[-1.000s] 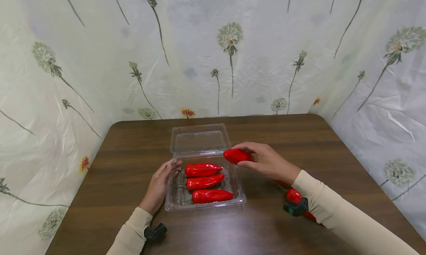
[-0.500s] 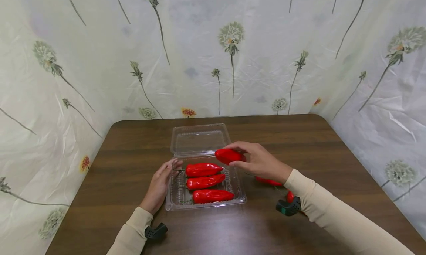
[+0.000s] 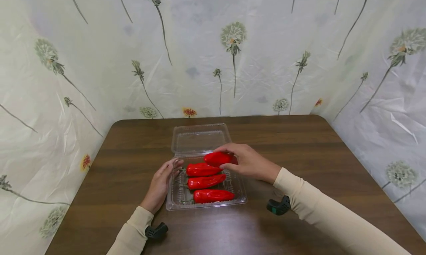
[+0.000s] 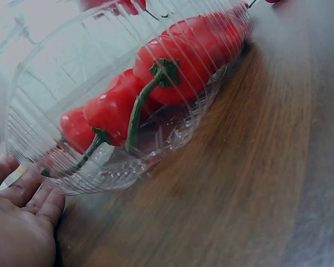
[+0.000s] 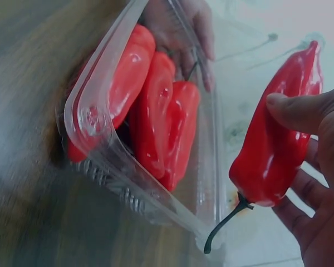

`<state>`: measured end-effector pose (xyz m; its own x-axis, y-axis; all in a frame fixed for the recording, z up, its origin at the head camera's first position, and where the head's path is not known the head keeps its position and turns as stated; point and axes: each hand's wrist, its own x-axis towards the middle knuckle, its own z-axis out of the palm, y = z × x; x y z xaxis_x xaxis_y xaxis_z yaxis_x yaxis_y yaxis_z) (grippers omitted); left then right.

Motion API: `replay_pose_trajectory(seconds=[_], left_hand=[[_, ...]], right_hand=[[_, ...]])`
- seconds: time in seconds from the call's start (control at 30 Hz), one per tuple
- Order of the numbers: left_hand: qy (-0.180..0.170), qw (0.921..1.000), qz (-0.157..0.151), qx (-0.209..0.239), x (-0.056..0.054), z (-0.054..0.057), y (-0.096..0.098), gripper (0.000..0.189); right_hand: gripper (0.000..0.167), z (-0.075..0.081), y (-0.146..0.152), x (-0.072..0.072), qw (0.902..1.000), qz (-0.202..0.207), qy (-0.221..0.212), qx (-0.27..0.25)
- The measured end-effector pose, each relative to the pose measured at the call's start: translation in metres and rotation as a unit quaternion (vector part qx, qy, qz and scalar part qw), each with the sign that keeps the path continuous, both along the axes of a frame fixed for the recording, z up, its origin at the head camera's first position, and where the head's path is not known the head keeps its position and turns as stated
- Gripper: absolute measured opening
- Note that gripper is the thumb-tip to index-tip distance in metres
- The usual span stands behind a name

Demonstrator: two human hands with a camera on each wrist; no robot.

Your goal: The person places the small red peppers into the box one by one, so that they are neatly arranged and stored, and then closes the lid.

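Note:
My right hand (image 3: 249, 162) holds a glossy red pepper (image 3: 215, 158) between thumb and fingers, over the back of a clear plastic clamshell box (image 3: 240, 196). In the right wrist view the pepper's green stem (image 5: 225, 225) hangs free below the hand. Three red peppers lie side by side in the box: the back one (image 3: 201, 170), the middle one (image 3: 206, 182) and the front one (image 3: 213, 196), their stems toward the left. My left hand (image 3: 159, 186) rests against the box's left wall, its fingers (image 4: 25, 189) loosely extended.
The box's lid (image 3: 199, 138) lies folded back on the brown wooden table (image 3: 133, 148). A bit of another red thing (image 4: 274, 1) shows at the top of the left wrist view. Behind the table hangs a dandelion-print sheet (image 3: 186, 44).
My right hand has carried its pepper left, from beside the box's right edge to above the back pepper. Loose peppers on the right are now hidden by my forearm. My left hand stays put.

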<state>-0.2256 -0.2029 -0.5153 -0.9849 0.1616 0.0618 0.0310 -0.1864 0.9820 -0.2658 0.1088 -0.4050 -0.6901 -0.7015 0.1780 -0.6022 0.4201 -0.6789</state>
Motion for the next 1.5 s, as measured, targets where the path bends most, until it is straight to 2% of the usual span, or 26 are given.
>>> replay_pose_trajectory(seconds=[0.2, 0.43, 0.83, 1.17, 1.5], left_hand=[[-0.004, 1.0, 0.001, 0.0, 0.0, 0.0, -0.001, 0.044], [-0.002, 1.0, 0.0, 0.004, -0.001, 0.0, -0.001, 0.044], [-0.01, 0.9999, 0.007, -0.002, -0.001, -0.001, -0.001, 0.044], [-0.02, 0.9998, 0.004, 0.0, -0.001, 0.001, -0.002, 0.044], [-0.018, 0.9998, -0.001, 0.009, -0.001, 0.001, -0.003, 0.045]], right_hand=[[0.049, -0.002, -0.013, -0.001, 0.999, -0.006, 0.017, 0.041], [0.048, -0.004, -0.027, -0.001, 0.9971, -0.022, 0.008, 0.072], [0.047, -0.014, -0.051, -0.004, 0.9873, -0.059, 0.019, 0.146], [0.046, -0.021, -0.067, -0.004, 0.9818, -0.054, 0.051, 0.175], [0.049, -0.03, -0.071, -0.006, 0.9817, -0.049, 0.043, 0.179]])
